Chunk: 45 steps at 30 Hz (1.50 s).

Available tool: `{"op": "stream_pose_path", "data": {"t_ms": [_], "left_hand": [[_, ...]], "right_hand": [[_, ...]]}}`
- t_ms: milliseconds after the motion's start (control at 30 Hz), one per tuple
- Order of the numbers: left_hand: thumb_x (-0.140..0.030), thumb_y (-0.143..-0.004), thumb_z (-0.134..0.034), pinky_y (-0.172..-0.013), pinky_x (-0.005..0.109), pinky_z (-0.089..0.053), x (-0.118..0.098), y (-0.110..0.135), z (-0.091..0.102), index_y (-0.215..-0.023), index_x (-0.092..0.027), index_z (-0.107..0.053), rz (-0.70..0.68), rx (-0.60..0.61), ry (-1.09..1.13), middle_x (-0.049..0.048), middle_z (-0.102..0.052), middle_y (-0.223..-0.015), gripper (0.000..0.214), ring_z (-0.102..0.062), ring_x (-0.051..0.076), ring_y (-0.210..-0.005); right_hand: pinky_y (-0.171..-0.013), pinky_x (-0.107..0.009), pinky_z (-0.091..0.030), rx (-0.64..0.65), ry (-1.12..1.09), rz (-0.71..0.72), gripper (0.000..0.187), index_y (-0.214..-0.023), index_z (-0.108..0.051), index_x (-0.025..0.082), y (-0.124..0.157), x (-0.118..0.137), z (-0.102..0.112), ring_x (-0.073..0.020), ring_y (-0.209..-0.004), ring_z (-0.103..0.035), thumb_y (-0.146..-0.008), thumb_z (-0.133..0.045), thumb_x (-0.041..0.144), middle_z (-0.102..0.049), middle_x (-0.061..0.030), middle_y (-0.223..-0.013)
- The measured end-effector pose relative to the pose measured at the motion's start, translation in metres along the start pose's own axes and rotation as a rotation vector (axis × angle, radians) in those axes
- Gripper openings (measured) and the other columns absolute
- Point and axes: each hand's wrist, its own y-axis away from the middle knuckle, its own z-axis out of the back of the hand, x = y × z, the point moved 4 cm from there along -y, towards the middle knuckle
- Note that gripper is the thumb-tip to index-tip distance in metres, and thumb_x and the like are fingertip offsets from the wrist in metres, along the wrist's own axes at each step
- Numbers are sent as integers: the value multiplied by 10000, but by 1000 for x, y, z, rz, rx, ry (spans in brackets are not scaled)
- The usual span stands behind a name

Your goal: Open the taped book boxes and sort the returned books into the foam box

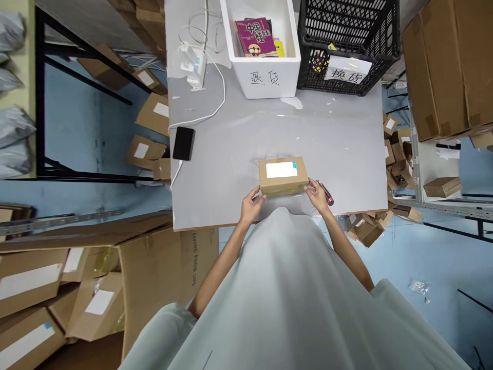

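A small cardboard parcel (283, 176) with a white label on top lies on the grey table (239, 149) near its front edge. My left hand (252, 202) grips the parcel's near left corner, fingers curled against its side. My right hand (318, 195) holds the near right corner in the same way. Just beside my right hand lies a red and black utility knife (326, 194), partly hidden by the fingers.
A black phone (183, 143) on a white cable lies at the table's left. At the back stand a white foam box (269, 77) with books and a black crate (346, 41). Cardboard boxes (57, 288) pile on the floor left and right.
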Motion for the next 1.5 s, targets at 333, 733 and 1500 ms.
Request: {"op": "stream_pose_path", "data": {"t_ms": [333, 733, 1500], "left_hand": [[-463, -871, -828, -1086, 516, -645, -18, -5, 10, -1289, -178, -800, -12, -91, 5, 147, -811, -1344, 508, -792, 321, -1177], [-428, -905, -744, -1134, 494, -598, -6, -23, 10, -1227, -179, -811, 20, -109, -57, 145, -810, -1334, 413, -759, 313, -1219], [-417, -1049, -686, -1370, 636, -346, -146, 75, -57, -1414, -323, -768, -533, 352, -326, 94, -644, -1621, 386, -524, 366, -1572]], "right_hand": [[-1167, -547, -596, -13, 35, 12, 531, -1318, -801, 210, -24, 23, 11, -354, -1221, -788, -909, -714, 537, -804, -117, -1383], [-1191, -513, -581, -18, 62, -37, 466, -1275, -821, 216, -30, 0, -7, -342, -1256, -781, -918, -688, 485, -820, -118, -1342], [-1085, -440, -636, 135, -182, -259, 872, -1516, -677, 264, -4, -28, -20, -254, -1223, -791, -1042, -266, 869, -836, -103, -1285]]}}
